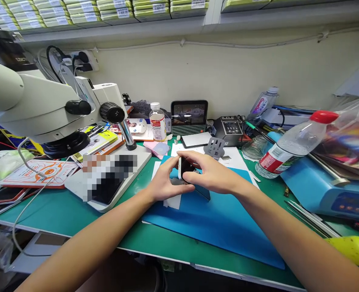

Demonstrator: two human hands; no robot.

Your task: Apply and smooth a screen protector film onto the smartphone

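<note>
A smartphone (180, 167) with a pale metal edge is tilted up on its side between my two hands, above the blue mat (228, 219). My left hand (163, 180) is curled round its left side, thumb stretched below it. My right hand (214, 172) closes over it from the right, with the thumb on its front edge. Beneath my right hand lies a dark flat panel (203, 191), partly hidden by the fingers. A small pale piece (172, 202) rests on the mat under my left hand. A grey slotted holder (214, 148) stands just behind my right hand.
A microscope (54, 109) overhangs the left side, with its white base (143, 152) on the table. A red-capped bottle (291, 148) leans by a blue machine (319, 190) at right. Behind are a small screen (189, 112), a bottle (157, 123) and a black control box (228, 129).
</note>
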